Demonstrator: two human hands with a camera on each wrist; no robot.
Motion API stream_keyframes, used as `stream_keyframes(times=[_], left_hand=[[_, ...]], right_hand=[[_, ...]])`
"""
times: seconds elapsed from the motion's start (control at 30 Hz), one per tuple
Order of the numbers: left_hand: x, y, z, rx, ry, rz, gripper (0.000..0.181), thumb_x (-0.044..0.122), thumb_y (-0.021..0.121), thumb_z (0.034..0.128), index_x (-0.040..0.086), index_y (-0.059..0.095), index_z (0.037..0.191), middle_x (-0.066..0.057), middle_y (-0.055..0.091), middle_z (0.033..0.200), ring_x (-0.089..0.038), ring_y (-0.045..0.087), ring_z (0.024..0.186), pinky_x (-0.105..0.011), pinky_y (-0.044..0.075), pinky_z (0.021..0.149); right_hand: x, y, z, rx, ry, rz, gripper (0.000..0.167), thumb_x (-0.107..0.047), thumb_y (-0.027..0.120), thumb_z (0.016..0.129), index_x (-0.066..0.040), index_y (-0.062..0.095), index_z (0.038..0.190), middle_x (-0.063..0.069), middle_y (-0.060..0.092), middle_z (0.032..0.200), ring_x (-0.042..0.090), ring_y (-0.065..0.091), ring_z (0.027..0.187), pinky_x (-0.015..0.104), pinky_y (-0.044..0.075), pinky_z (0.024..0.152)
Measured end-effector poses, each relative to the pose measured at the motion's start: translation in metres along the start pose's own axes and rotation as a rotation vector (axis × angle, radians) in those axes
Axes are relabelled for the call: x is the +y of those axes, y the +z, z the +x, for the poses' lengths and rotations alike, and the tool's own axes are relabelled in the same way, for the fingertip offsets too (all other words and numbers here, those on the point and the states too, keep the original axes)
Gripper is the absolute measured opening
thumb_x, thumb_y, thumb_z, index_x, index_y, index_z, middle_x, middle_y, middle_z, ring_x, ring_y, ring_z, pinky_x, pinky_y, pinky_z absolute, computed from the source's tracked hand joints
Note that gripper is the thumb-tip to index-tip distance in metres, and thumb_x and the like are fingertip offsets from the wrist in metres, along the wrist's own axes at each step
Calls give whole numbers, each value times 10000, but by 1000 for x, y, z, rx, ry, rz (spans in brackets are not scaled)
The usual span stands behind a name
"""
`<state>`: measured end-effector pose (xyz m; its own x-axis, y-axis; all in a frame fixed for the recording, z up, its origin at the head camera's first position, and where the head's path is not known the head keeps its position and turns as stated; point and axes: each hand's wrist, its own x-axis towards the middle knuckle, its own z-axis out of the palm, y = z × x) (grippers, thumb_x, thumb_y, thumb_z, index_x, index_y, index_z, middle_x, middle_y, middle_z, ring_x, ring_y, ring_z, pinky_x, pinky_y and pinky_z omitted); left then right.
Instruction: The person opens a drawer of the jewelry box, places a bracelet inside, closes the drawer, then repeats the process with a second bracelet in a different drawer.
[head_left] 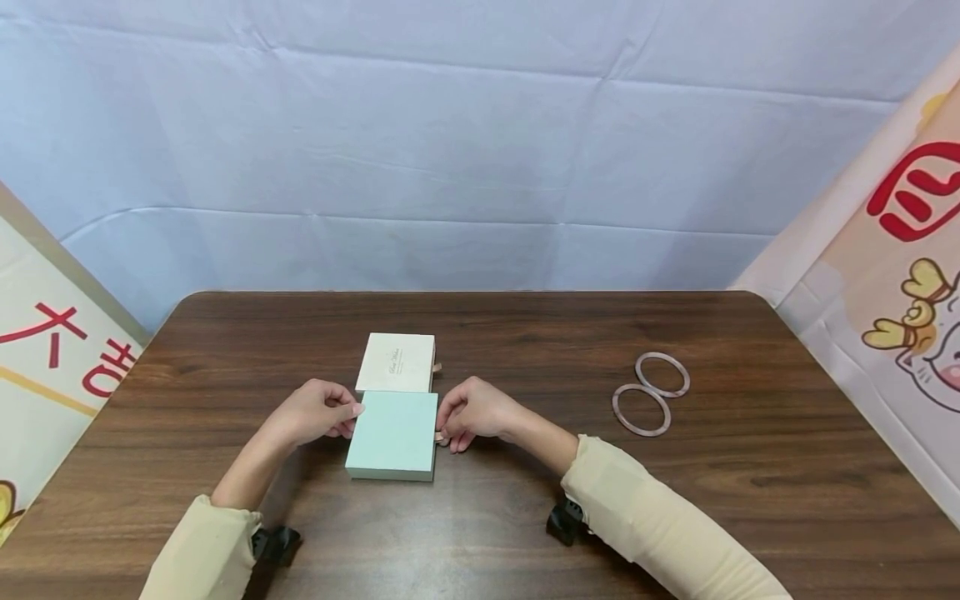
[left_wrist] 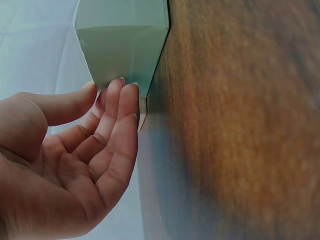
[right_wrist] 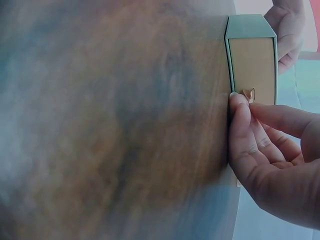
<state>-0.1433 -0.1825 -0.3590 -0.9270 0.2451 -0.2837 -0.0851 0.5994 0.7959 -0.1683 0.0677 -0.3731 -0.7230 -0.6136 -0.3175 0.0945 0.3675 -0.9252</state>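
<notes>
The mint-green box (head_left: 393, 433) is lying flat on the brown table (head_left: 487, 542) in front of the person, with a cream box (head_left: 397, 362) sitting just behind it; whether the two are touching I cannot tell. The left hand (head_left: 318, 412) is resting its thumb at the box's upper left edge and its fingertips against the side wall without wrapping around it, presumably steadying the box. Opposite, the right hand (head_left: 480, 410) is pinching a small ribbon tab (right_wrist: 247, 95) between thumb and fingertip, likely because the tab is offering the handiest hold on that flat end. Having a hand on each facing side is probably guarding the box against sliding or turning. Well apart to the right, a far ring (head_left: 662, 356) and a near ring (head_left: 641, 432) are lying flat and meeting at their rims, seemingly keeping out of the hands' working space. The head view is showing this whole layout but is hiding the box's ends. The right wrist view is revealing a tan end panel (right_wrist: 254, 65) framed by mint-green walls, with the tab sticking out from it, while the left wrist view is showing the opposite wall as plain, the fingertips touching it.
</notes>
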Motion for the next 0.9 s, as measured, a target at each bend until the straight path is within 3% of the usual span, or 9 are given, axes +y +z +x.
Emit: stream_keyframes(times=[0.9], left_hand=[[-1, -1, 0, -17, -6, -20, 169, 93, 560, 912, -39, 606, 818, -59, 596, 682, -167, 604, 671, -333, 517, 644]], right_hand=[[3, -5, -4, 14, 19, 3, 79, 161, 542, 769, 119, 608, 776, 182, 634, 660, 186, 604, 523, 336, 535, 537]])
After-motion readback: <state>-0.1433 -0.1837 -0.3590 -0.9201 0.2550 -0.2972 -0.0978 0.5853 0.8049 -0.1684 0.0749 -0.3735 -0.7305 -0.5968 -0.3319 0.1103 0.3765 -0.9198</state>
